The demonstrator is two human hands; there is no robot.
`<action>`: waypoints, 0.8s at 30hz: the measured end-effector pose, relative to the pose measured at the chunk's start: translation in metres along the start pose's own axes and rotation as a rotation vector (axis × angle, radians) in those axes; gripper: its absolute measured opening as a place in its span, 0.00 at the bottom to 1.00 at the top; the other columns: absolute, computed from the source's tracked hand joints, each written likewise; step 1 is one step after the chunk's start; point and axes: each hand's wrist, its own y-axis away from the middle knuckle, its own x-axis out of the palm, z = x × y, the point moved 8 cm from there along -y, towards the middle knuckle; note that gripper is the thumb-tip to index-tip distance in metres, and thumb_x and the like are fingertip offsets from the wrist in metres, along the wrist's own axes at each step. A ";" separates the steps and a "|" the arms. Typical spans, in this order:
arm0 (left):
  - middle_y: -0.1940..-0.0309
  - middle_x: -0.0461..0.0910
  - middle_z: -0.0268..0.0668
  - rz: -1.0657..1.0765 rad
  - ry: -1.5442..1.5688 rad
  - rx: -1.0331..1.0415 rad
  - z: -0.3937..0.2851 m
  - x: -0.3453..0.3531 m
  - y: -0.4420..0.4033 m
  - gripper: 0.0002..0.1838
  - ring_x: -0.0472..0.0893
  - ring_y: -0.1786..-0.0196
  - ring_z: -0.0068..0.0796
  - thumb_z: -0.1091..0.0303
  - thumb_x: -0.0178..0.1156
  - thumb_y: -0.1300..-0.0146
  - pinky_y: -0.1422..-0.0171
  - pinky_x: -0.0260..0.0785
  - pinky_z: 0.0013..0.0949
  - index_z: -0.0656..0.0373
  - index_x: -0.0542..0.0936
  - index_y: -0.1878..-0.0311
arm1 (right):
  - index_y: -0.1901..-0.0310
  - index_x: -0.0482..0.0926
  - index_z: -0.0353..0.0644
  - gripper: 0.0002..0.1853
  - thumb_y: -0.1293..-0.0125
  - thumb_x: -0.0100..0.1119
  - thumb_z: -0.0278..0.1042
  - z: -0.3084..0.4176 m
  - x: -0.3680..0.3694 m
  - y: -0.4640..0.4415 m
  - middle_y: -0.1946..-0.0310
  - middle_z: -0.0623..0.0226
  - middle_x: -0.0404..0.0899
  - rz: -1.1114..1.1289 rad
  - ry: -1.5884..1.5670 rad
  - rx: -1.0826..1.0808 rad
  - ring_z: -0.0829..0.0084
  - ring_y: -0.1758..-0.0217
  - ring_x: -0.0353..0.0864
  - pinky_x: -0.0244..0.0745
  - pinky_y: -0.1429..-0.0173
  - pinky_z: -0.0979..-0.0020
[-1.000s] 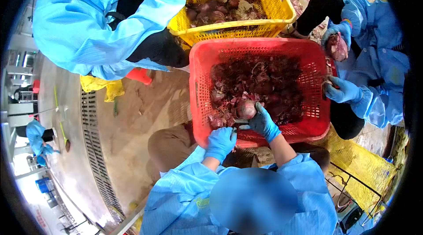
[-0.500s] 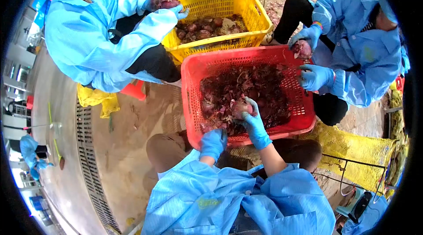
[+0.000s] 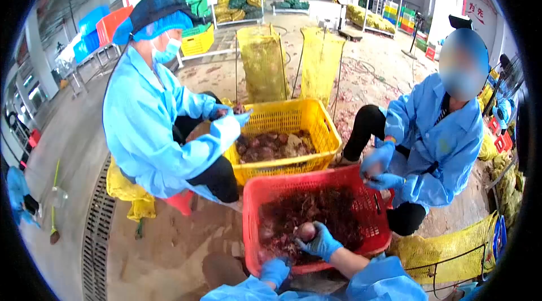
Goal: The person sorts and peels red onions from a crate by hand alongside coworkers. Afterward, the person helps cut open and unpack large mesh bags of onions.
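Observation:
In a blue glove, my right hand (image 3: pixel 323 243) is closed round a purple-red onion (image 3: pixel 306 232) and holds it over the near part of a red crate (image 3: pixel 252 233). Reddish onions and dark loose skins (image 3: pixel 333 205) fill the crate's bottom. My left hand (image 3: pixel 275 271), also gloved, is at the crate's near left corner with its fingers curled in; what they hold, if anything, is hidden.
Behind the red crate stands a yellow crate (image 3: pixel 316 145) of onions. A co-worker (image 3: pixel 155 126) sits at the left, hands raised by the yellow crate. Another co-worker (image 3: pixel 437 137) sits at the right, hands together round something. Yellow mesh bags (image 3: pixel 262 69) stand beyond; another (image 3: pixel 446 250) lies right.
My view has tilted up, showing more of the hall. My right hand still holds the onion, turned a little. The right co-worker's hands have come together.

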 end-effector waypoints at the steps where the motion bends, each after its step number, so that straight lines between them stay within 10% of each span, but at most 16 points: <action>1: 0.72 0.80 0.45 0.041 0.004 0.035 -0.004 -0.003 0.003 0.19 0.79 0.68 0.50 0.51 0.45 0.39 0.62 0.70 0.50 0.53 0.79 0.70 | 0.66 0.70 0.48 0.12 0.38 0.48 0.47 0.017 0.013 -0.007 0.68 0.65 0.73 -0.043 0.014 -0.009 0.64 0.62 0.73 0.74 0.51 0.49; 5: 0.71 0.79 0.48 -0.088 -0.039 0.058 -0.015 -0.013 0.004 0.19 0.79 0.67 0.48 0.52 0.43 0.37 0.62 0.70 0.50 0.56 0.78 0.66 | 0.79 0.63 0.47 0.16 0.35 0.43 0.44 0.194 0.250 0.019 0.79 0.66 0.64 0.888 0.444 -0.581 0.69 0.72 0.66 0.73 0.53 0.59; 7: 0.70 0.79 0.48 -0.121 -0.016 0.061 -0.018 -0.019 0.004 0.19 0.78 0.67 0.49 0.53 0.43 0.37 0.61 0.70 0.50 0.56 0.77 0.65 | 0.60 0.72 0.40 0.23 0.36 0.48 0.56 0.261 0.349 0.063 0.57 0.58 0.71 0.826 0.316 -0.743 0.60 0.51 0.71 0.70 0.44 0.57; 9: 0.69 0.79 0.48 -0.161 -0.010 0.061 -0.019 -0.025 0.004 0.18 0.78 0.66 0.49 0.53 0.44 0.38 0.60 0.70 0.49 0.56 0.77 0.64 | 0.39 0.62 0.42 0.31 0.36 0.50 0.55 0.310 0.387 0.095 0.40 0.53 0.62 0.247 0.300 -0.977 0.57 0.39 0.64 0.66 0.39 0.56; 12: 0.67 0.79 0.48 -0.204 0.003 0.060 -0.021 -0.029 0.008 0.17 0.78 0.65 0.49 0.54 0.45 0.38 0.59 0.70 0.48 0.57 0.77 0.62 | 0.30 0.47 0.47 0.38 0.36 0.49 0.55 0.302 0.412 0.116 0.32 0.53 0.49 0.303 0.523 -1.069 0.58 0.32 0.56 0.61 0.37 0.55; 18: 0.64 0.78 0.48 -0.380 -0.034 0.075 -0.020 -0.055 0.020 0.16 0.78 0.62 0.49 0.56 0.47 0.39 0.57 0.70 0.47 0.58 0.77 0.58 | 0.35 0.58 0.48 0.28 0.33 0.44 0.51 0.201 0.264 0.059 0.38 0.61 0.61 0.376 0.804 -0.738 0.62 0.37 0.64 0.65 0.39 0.57; 19: 0.70 0.80 0.47 0.091 0.154 0.032 -0.014 -0.019 0.008 0.20 0.79 0.66 0.49 0.51 0.41 0.37 0.62 0.70 0.50 0.56 0.77 0.65 | 0.36 0.60 0.49 0.27 0.33 0.44 0.50 0.182 0.225 0.050 0.39 0.62 0.63 0.304 0.831 -0.663 0.63 0.39 0.66 0.65 0.39 0.58; 24: 0.73 0.78 0.48 0.011 -0.002 0.059 -0.030 -0.039 0.008 0.16 0.78 0.69 0.49 0.56 0.47 0.38 0.64 0.68 0.50 0.57 0.77 0.69 | 0.41 0.69 0.47 0.22 0.34 0.48 0.47 0.114 0.051 0.013 0.48 0.66 0.74 -0.010 0.928 -0.384 0.68 0.47 0.74 0.69 0.45 0.60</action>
